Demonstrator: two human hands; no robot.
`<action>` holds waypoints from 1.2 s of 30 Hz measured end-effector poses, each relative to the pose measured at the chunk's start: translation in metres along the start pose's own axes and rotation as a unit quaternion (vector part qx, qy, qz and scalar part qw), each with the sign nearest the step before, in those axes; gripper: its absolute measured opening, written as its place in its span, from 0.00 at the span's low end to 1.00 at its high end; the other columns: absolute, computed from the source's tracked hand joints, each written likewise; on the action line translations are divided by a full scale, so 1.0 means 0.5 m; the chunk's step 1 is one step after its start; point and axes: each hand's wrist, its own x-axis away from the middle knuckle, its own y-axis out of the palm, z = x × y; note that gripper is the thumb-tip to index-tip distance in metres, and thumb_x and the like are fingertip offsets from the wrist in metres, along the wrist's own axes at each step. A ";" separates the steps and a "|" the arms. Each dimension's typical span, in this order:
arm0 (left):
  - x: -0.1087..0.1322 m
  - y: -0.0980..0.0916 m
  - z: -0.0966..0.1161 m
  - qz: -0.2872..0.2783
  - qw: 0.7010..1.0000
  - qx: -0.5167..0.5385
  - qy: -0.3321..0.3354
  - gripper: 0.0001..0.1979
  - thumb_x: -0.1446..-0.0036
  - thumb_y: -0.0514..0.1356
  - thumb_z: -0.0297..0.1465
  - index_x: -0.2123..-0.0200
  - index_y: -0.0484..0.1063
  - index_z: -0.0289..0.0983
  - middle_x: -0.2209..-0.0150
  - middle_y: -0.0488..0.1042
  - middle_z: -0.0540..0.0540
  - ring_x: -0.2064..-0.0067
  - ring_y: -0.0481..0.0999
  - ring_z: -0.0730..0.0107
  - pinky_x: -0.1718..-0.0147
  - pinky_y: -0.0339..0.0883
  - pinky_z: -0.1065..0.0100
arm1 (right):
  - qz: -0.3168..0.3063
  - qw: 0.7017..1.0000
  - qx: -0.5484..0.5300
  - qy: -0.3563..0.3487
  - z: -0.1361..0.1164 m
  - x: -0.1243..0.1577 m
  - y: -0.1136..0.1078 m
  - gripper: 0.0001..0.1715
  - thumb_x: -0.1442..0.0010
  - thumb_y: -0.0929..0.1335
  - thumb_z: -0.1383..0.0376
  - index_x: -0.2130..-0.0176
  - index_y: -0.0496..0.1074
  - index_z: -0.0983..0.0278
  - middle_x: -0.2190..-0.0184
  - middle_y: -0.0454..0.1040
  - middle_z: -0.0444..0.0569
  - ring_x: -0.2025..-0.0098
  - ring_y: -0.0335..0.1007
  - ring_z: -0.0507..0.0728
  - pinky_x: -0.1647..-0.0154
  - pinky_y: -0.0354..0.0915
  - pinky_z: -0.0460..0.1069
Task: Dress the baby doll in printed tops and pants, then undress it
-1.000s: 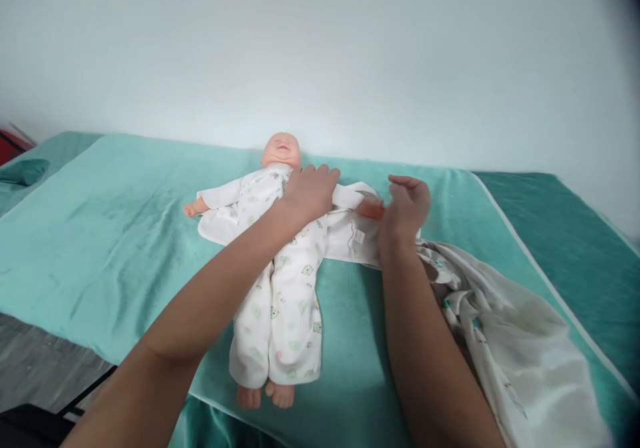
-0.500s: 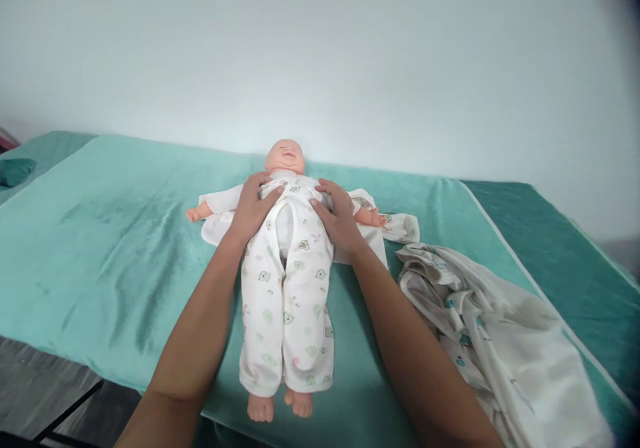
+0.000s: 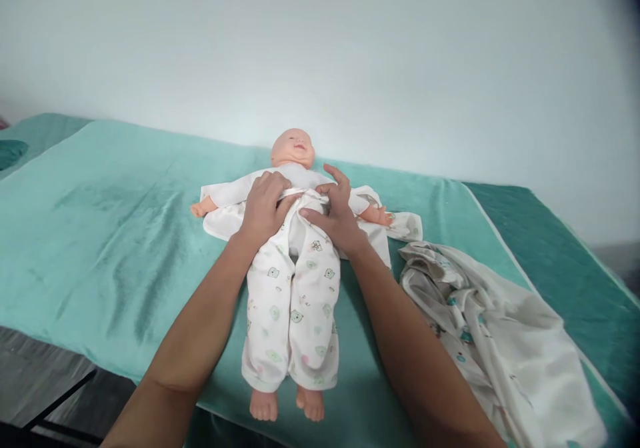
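Cotton, thin and printed with small green figures, bunches under our left hand [image 3: 265, 205], whose fingers curl closed on one front edge of the sleepsuit [image 3: 293, 301]. Our right hand [image 3: 336, 218] pinches the opposite edge between thumb and forefinger, with the other fingers lifted. The two edges nearly meet at the chest, and a narrow gap stays open just below them.

The sleepsuit is on the doll [image 3: 294, 147], which lies face up on the teal blanket [image 3: 125, 235] with its arms spread and its bare feet [image 3: 286, 405] near the blanket's front edge. We judge the cloth soft, light and slightly stretchy, so it is best gripped right at the hem, close to the opening. The doll looks light and rigid, so it would likely slide if the fabric were tugged hard.

Just beside our right forearm lies a crumpled white cloth [image 3: 495, 321]. A pale wall [image 3: 350, 55] rises behind.
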 end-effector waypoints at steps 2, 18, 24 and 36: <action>0.009 0.003 -0.004 0.013 1.000 -0.019 -0.004 0.13 0.30 0.55 0.43 0.62 0.68 0.40 0.66 0.73 0.46 0.62 0.69 0.61 0.61 0.61 0.61 | 0.031 1.000 -0.003 0.004 -0.006 0.002 0.003 0.25 0.44 0.74 0.46 0.63 0.68 0.61 0.38 0.59 0.56 0.33 0.54 0.66 0.29 0.53 0.62; 0.119 -0.098 0.007 -0.048 0.939 0.098 -0.327 0.20 0.34 0.57 0.45 0.74 0.66 0.38 0.77 0.66 0.53 0.71 0.64 0.71 0.68 0.54 0.66 | 0.051 0.972 -0.056 0.221 -0.015 0.092 -0.038 0.35 0.45 0.71 0.44 0.78 0.50 0.62 0.78 0.47 0.40 0.72 0.44 0.49 0.72 0.44 0.47; 0.156 -0.151 0.007 -0.181 0.881 0.253 -0.358 0.20 0.44 0.67 0.46 0.58 0.71 0.38 0.62 0.71 0.51 0.62 0.68 0.69 0.61 0.61 0.68 | -0.139 0.967 0.038 0.211 -0.031 0.138 -0.083 0.29 0.42 0.69 0.41 0.70 0.61 0.62 0.73 0.61 0.42 0.68 0.57 0.52 0.68 0.55 0.47; 0.184 -0.114 0.062 -0.069 0.968 0.077 -0.230 0.10 0.49 0.58 0.28 0.76 0.57 0.41 0.74 0.65 0.51 0.67 0.62 0.65 0.63 0.57 0.63 | -0.155 0.977 0.052 0.138 -0.074 0.154 -0.078 0.17 0.52 0.76 0.52 0.73 0.71 0.61 0.72 0.73 0.47 0.48 0.71 0.68 0.33 0.58 0.62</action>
